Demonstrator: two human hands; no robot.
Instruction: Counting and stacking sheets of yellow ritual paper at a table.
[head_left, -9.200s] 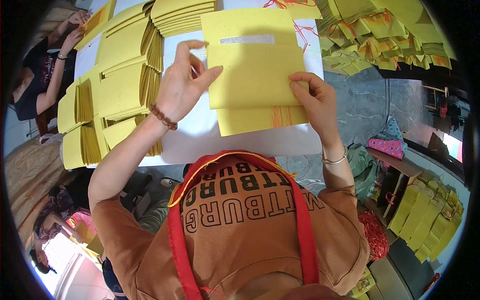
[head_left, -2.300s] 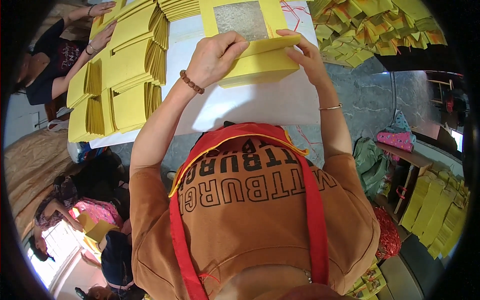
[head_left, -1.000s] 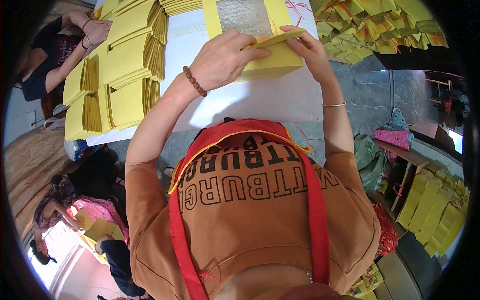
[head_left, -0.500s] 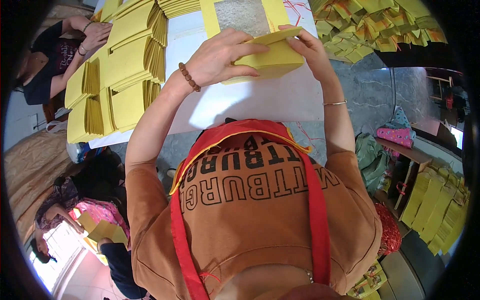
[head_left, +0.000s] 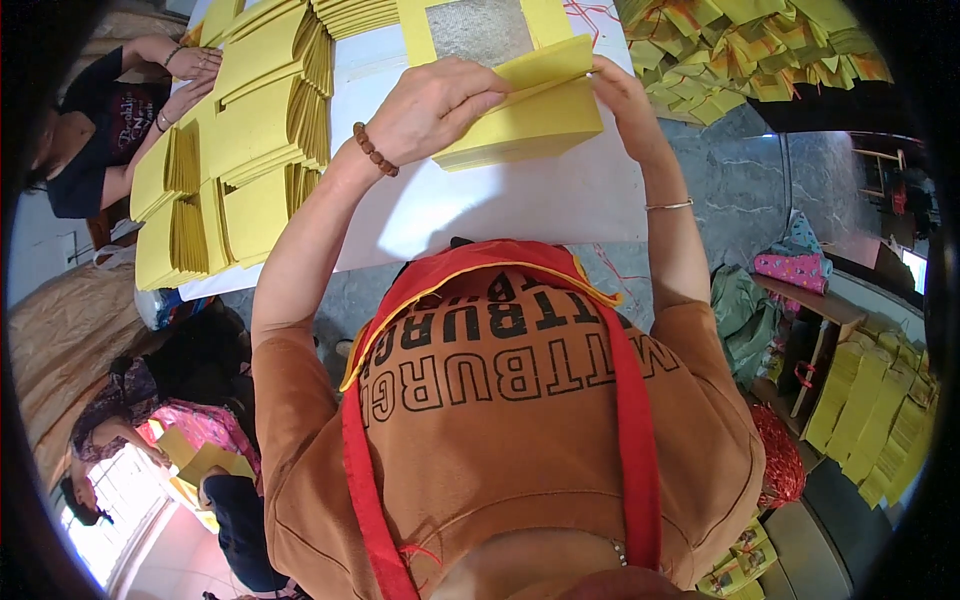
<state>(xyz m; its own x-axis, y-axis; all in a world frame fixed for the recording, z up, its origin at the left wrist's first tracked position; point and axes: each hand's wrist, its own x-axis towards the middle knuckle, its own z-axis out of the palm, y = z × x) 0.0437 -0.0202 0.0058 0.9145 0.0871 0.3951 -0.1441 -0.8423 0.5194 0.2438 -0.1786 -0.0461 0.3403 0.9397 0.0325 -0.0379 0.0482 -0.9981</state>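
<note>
Yellow paper, a thick stack (head_left: 535,130) of it with layered edges toward the wearer, lies near the far edge of view on a white-topped table (head_left: 500,215). Top leaf (head_left: 550,62) stands lifted along the far side, tilted up off the stack. Beyond it, a yellow sheet with a silver-grey rectangular patch (head_left: 482,32), partly cut off by the frame.

Left hand (head_left: 445,108): thumb and curled fingers closed on the left end of the lifted leaf; brown beaded bracelet (head_left: 374,150) at the wrist. Right hand (head_left: 628,108): at the leaf's right end, fingers bent, tips beside the paper; whether they pinch it, cannot tell. Thin metal bangle (head_left: 669,206) on that forearm. Hands apart, one at each end of the leaf.

Left part of table: rows of folded yellow paper bundles (head_left: 262,110), set close together. A co-worker's hands (head_left: 195,65) rest among them. Red strings (head_left: 592,14) at the far right corner.

Wearer: brown shirt (head_left: 500,440), red apron (head_left: 470,265) with yellow piping. Right side: heaped yellow paper bundles (head_left: 770,50), green plastic sack (head_left: 742,320), red tinsel (head_left: 780,460), more yellow paper (head_left: 870,410) stacked in strips. Lower left, another person beside folded yellow paper (head_left: 205,455).
</note>
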